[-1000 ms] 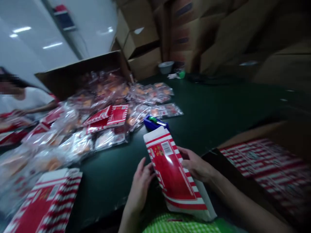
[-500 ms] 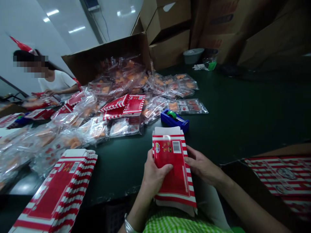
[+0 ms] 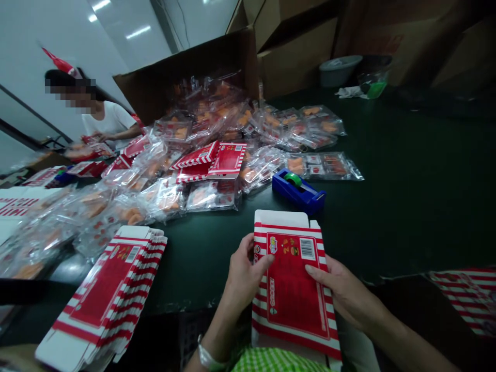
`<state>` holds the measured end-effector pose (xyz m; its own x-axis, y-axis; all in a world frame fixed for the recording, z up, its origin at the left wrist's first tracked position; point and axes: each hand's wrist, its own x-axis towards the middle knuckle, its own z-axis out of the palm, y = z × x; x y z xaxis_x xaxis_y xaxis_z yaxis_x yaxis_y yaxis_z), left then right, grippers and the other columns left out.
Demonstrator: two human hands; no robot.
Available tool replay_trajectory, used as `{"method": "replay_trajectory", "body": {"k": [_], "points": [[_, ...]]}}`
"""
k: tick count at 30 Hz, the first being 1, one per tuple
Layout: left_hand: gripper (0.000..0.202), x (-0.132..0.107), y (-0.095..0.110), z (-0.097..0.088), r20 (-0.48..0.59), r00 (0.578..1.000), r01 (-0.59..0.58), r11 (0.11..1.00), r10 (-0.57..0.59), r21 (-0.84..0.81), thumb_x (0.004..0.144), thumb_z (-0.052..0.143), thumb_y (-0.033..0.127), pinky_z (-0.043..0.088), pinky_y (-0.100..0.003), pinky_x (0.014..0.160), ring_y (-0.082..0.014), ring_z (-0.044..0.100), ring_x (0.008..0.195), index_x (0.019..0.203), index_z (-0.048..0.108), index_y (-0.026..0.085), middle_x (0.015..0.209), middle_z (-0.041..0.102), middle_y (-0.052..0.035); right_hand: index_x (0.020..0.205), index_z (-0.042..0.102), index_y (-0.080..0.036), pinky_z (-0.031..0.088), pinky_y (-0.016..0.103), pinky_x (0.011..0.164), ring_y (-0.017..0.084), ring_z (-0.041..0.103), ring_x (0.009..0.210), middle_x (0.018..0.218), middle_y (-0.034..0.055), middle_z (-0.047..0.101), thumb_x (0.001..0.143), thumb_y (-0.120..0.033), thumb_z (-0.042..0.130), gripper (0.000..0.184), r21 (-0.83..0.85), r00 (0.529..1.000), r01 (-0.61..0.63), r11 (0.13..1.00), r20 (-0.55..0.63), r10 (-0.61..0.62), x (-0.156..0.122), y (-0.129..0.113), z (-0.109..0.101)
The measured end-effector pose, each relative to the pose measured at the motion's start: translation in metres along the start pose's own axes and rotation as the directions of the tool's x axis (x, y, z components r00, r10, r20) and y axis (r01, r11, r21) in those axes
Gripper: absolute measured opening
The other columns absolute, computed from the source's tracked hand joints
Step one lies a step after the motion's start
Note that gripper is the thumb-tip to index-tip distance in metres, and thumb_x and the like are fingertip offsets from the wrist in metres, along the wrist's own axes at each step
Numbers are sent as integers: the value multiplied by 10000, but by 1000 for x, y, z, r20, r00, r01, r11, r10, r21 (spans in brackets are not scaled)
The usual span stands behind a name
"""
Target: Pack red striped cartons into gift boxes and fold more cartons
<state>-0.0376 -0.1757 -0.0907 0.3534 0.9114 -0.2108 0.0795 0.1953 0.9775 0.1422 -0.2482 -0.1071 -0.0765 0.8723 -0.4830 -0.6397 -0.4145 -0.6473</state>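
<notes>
At the edge, hands (image 3: 248, 274) hold a carton (image 3: 294, 289), base seemingly hidden

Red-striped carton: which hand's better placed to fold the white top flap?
Probably the left hand: its thumb lies on the red-striped carton directly below the white top flap. The right hand sits lower and farther across, on the carton's right side.

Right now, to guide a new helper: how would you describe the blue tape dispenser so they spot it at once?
On the dark green table, find the red-and-white carton between the left hand and right hand. Just beyond it sits the tape dispenser: a solid blue block with a green roll on top, unlike the clear plastic packets to its left.
</notes>
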Motion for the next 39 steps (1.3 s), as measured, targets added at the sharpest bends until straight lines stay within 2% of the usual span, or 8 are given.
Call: {"method": "replay_trajectory", "body": {"k": [6,9,18,23,26,32,37,39], "points": [[590,14,-3,-5,147,987,94,974,-65,-204,810,626,306,547,-368,799,-244,680,919,1342,404,181,1058,698,-91,1422,320,-304,543,471,843,303,668,989,1217,115,642,752,-391,737,794,-51,999,-40,998,29,41,-4,-12,-5],[518,12,-2,-10,184,981,112,964,-68,-240,798,645,326,541,-352,800,-240,682,908,1263,494,155,1050,703,-98,1387,383,-305,527,437,878,291,630,1076,1265,109,612,730,-353,763,761,-35,994,-21,999,105,24,0,-18,-14],[609,6,-3,-16,113,989,126,949,-96,-290,738,720,329,548,-330,776,-227,688,876,1277,500,151,1025,720,-92,1238,552,-244,526,430,878,273,668,988,1182,104,659,690,-339,802,609,-53,983,37,998,180,-27,-6,-12,-4],[449,-8,-8,-14,110,993,64,981,-44,-183,819,632,287,526,-342,859,-230,663,979,1242,537,169,1129,689,-87,1166,604,-179,538,405,861,261,679,952,1134,120,681,724,-339,780,502,-77,994,84,993,72,-78,-2,1,-6],[540,-28,-14,-13,49,997,62,991,-57,-123,780,674,223,515,-341,885,-230,653,1016,1291,501,211,1150,681,-67,1230,577,-177,537,436,866,274,685,930,1103,125,694,715,-369,786,588,-97,997,74,993,13,-73,-4,5,-7],[675,-32,-15,-28,310,932,310,859,-189,-408,668,783,285,549,-383,737,-261,706,793,1270,512,140,993,718,-129,1170,598,-178,569,404,784,278,695,892,1083,121,703,674,-358,814,570,-118,1000,31,993,-1,-31,-1,-3,1],[864,9,-7,-34,-3,991,133,971,-136,-197,682,769,276,532,-334,756,-245,668,903,1416,335,133,1095,689,-131,1297,519,-160,571,392,747,285,698,858,1053,137,708,661,-368,816,731,-111,1000,0,994,-14,-2,7,-4,13],[913,20,-8,-31,-12,992,117,969,-122,-216,657,777,272,536,-346,750,-245,668,876,1425,305,128,1050,697,-127,1398,402,-160,571,397,738,290,697,854,1071,153,697,656,-371,818,877,-131,1000,0,991,-27,-4,4,-3,13]]}}
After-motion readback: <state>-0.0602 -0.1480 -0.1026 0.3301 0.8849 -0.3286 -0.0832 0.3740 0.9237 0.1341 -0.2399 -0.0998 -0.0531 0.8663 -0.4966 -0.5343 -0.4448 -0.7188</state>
